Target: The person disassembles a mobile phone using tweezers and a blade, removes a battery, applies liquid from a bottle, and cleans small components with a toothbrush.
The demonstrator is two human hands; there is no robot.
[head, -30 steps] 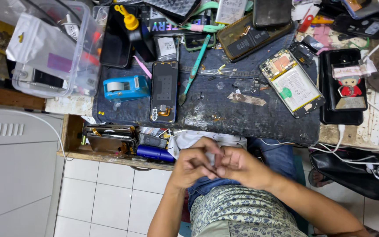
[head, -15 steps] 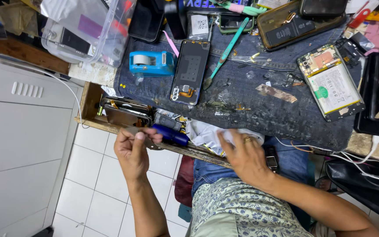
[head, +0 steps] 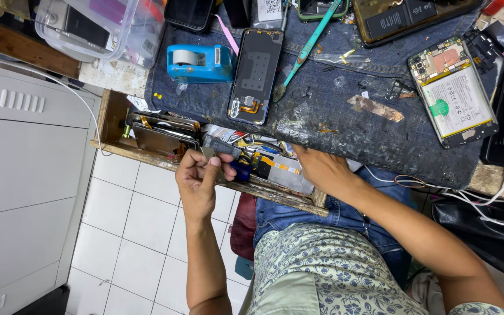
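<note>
Left hand (head: 196,181) at wooden drawer (head: 112,125) front edge, fingers pinched on small grey part (head: 220,147). Right hand (head: 319,169) inside drawer, grasp hidden. Risk: part slipping into clutter.

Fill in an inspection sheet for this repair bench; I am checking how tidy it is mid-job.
Surface: dark denim cloth over the bench, stained and flecked with small scraps.
Job's things: open wooden drawer under the bench edge, packed with phone parts; small grey flat part at the left hand's fingertips.
Clutter: blue tape dispenser, open phone back, teal spudger, phone with exposed white battery, clear plastic tub.
Grippers: left hand pinches the grey part; right hand reaches into the drawer, grip hidden.
Cables: white cable at right; thin white wire at left.
Surroundings: white tiled floor, white cabinet.
</note>
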